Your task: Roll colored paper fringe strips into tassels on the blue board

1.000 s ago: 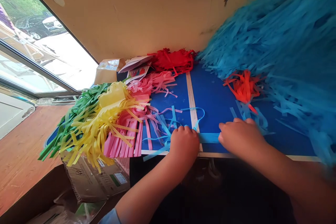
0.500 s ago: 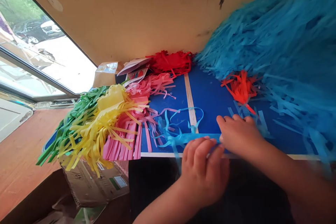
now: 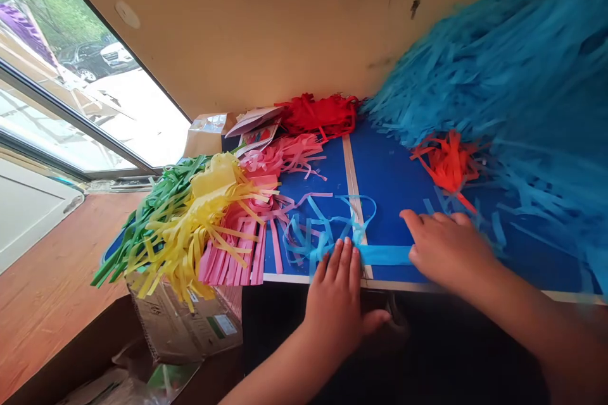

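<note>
A blue tissue paper strip point(image 3: 386, 254) lies along the table's front edge, its left end cut into loose, tangled fringe point(image 3: 308, 231). My left hand point(image 3: 338, 291) rests palm down on the fringed end, fingers straight and thumb spread out to the right. At the strip's other end is my right hand point(image 3: 444, 247), its thumb against the paper and its index finger jutting left. The other right fingers are bent and their tips are hidden, gripping the strip's end.
Green point(image 3: 175, 193), yellow point(image 3: 216, 183) and pink fringe bundles point(image 3: 232, 247) lie at the left. Red fringe point(image 3: 320, 115) sits by the wall, orange-red fringe point(image 3: 451, 161) right of centre. A large blue fringe heap point(image 3: 522, 76) fills the right. Below left is a cardboard box point(image 3: 185, 323).
My left hand has moved left off the strip's middle and flattened onto the fringe, uncovering more of the strip. My right hand stays at the strip's right end. The view has shifted slightly.
</note>
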Available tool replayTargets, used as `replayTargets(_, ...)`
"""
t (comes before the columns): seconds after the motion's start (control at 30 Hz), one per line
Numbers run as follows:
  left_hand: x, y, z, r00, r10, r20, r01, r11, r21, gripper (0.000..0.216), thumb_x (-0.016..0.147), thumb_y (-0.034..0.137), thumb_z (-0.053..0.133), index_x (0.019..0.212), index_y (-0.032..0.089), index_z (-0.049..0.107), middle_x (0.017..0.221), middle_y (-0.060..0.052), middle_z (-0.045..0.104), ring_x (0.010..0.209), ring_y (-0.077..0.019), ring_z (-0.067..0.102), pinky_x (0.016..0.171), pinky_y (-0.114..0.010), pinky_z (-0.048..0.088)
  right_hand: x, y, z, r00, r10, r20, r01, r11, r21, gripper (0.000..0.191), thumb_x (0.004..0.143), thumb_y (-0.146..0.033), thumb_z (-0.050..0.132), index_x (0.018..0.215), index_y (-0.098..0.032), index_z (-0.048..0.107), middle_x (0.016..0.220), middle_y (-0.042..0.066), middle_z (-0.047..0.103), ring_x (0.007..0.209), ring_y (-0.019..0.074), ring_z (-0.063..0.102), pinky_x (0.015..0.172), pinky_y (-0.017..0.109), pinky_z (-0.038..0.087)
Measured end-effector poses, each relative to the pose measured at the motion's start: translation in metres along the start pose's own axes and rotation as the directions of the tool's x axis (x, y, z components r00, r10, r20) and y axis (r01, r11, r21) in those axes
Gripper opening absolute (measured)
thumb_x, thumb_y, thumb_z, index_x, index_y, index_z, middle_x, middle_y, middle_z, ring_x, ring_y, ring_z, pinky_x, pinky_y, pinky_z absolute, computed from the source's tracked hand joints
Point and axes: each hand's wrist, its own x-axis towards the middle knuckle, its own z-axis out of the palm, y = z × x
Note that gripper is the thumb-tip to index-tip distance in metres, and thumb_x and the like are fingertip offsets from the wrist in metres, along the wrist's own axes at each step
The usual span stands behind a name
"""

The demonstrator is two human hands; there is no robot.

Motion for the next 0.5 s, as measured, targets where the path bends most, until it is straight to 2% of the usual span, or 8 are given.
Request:
replayTargets(0.07,-0.001,-0.002,0.002,1.0,0.009,-0.005,-0.009,1.0,0.008,0.093,0.07,0.076,0.041,0.13,0.004,0.042,0.137,-0.018,0.04,0.125,-0.0324,0.039,0.095,-0.042,0.039,-0.011,-0.009,0.0,0.973,-0.02,-0.23,0.029,0.999,0.036,0.039,0.076,-0.013,0.044,0.113,-0.013,0.054,0.096,0.012,0.065,0.086,0.026,0.057,0.075,0.039,0.034)
replayTargets(0.13,-0.001,-0.002,0.005,1.0,-0.001,-0.031,0.001,1.0,0.0,0.09,0.071,0.073,0.044,0.131,0.007,0.042,0.137,-0.018,0.04,0.124,-0.0322,0.039,0.094,-0.042,0.039,-0.025,-0.026,0.005,0.898,-0.1,-0.428,0.153,0.984,0.091,0.035,0.082,-0.022,0.042,0.114,-0.013,0.054,0.114,0.013,0.06,0.102,0.0254,0.053,0.086,0.041,0.032)
replayTargets(0.17,-0.002,-0.001,0.007,0.999,-0.001,-0.042,0.0,1.0,-0.006,0.085,0.072,0.07,0.046,0.131,0.009,0.042,0.137,-0.017,0.04,0.124,-0.0314,0.039,0.094,-0.041,0.039,-0.032,-0.035,0.009,0.863,-0.165,-0.478,0.243,0.964,0.106,0.039,0.084,-0.03,0.041,0.116,-0.012,0.053,0.121,0.013,0.056,0.11,0.0253,0.049,0.092,0.042,0.03)
replayTargets(0.23,-0.002,-0.002,0.01,0.998,0.004,-0.058,-0.005,1.0,-0.018,0.076,0.074,0.066,0.049,0.131,0.016,0.042,0.137,-0.015,0.041,0.124,-0.0295,0.04,0.095,-0.04,0.039,-0.043,-0.049,0.023,0.826,-0.281,-0.488,0.372,0.923,0.099,0.054,0.084,-0.045,0.039,0.123,-0.009,0.048,0.13,0.014,0.049,0.121,0.0257,0.04,0.097,0.044,0.027)
replayTargets(0.27,-0.002,-0.002,0.01,0.998,0.004,-0.055,-0.006,1.0,-0.023,0.075,0.074,0.066,0.05,0.132,0.018,0.042,0.137,-0.015,0.041,0.125,-0.029,0.04,0.094,-0.039,0.039,-0.048,-0.051,0.031,0.83,-0.3,-0.471,0.387,0.917,0.097,0.061,0.083,-0.05,0.038,0.126,-0.009,0.045,0.132,0.015,0.046,0.124,0.0264,0.037,0.099,0.046,0.026)
replayTargets(0.33,-0.002,-0.003,0.009,1.0,0.002,-0.029,-0.003,1.0,-0.026,0.081,0.07,0.07,0.052,0.133,0.02,0.04,0.137,-0.016,0.041,0.125,-0.0293,0.039,0.094,-0.04,0.04,-0.056,-0.045,0.046,0.857,-0.26,-0.445,0.333,0.939,0.092,0.069,0.082,-0.057,0.034,0.13,-0.008,0.041,0.134,0.017,0.044,0.124,0.0288,0.037,0.1,0.052,0.023)
replayTargets(0.4,-0.001,-0.004,0.007,1.0,-0.003,0.02,0.004,1.0,-0.021,0.087,0.066,0.072,0.054,0.134,0.021,0.038,0.138,-0.016,0.039,0.126,-0.0299,0.037,0.094,-0.041,0.04,-0.062,-0.026,0.057,0.878,-0.197,-0.436,0.253,0.965,0.074,0.076,0.083,-0.061,0.027,0.132,-0.005,0.037,0.133,0.021,0.043,0.122,0.032,0.04,0.101,0.057,0.019)
replayTargets(0.5,0.001,-0.003,0.003,0.995,-0.012,0.094,0.014,1.0,-0.02,0.087,0.066,0.073,0.053,0.135,0.022,0.037,0.14,-0.015,0.037,0.128,-0.0298,0.035,0.096,-0.041,0.039,-0.069,0.004,0.058,0.884,-0.12,-0.453,0.151,0.988,0.034,0.085,0.083,-0.064,0.016,0.134,0.002,0.032,0.129,0.027,0.044,0.119,0.0358,0.042,0.101,0.059,0.017)
